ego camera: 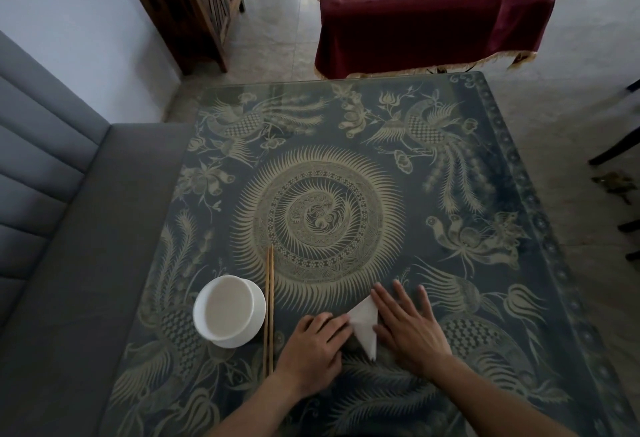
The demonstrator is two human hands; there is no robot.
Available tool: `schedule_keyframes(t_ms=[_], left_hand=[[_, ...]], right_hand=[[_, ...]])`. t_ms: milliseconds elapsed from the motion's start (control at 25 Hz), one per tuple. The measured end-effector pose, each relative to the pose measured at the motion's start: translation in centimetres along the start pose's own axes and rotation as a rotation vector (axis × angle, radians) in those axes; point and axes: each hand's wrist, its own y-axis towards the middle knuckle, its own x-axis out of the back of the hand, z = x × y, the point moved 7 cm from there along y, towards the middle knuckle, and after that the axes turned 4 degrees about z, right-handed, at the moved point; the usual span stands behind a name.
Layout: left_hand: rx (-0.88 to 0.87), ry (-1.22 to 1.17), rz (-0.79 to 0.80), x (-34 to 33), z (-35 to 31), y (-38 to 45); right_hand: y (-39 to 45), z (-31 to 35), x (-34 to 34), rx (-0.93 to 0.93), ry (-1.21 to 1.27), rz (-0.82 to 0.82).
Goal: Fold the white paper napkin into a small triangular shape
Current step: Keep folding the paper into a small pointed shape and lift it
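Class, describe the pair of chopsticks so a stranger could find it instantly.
Start at the patterned table. Near its front left stands a white bowl. The chopsticks lie just right of it: two thin wooden sticks, side by side, pointing away from the person.

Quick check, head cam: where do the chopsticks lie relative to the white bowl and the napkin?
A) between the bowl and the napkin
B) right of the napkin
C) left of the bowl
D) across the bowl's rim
A: the chopsticks lie on the table just right of the white bowl, with the left hand and the napkin further right.
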Motion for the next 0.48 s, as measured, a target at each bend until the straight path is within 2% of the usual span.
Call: schedule_keyframes(t_ms=[240, 480], left_hand=[[-0.007, 0.005, 0.004, 0.3, -0.2, 0.1], [-0.052, 0.031, 0.054, 0.6, -0.7, 1.3]], right_hand=[[0.6, -0.7, 0.3, -0.070, 0.035, 0.033], [0.7, 0.1, -0.8, 0.038, 0.057, 0.066]])
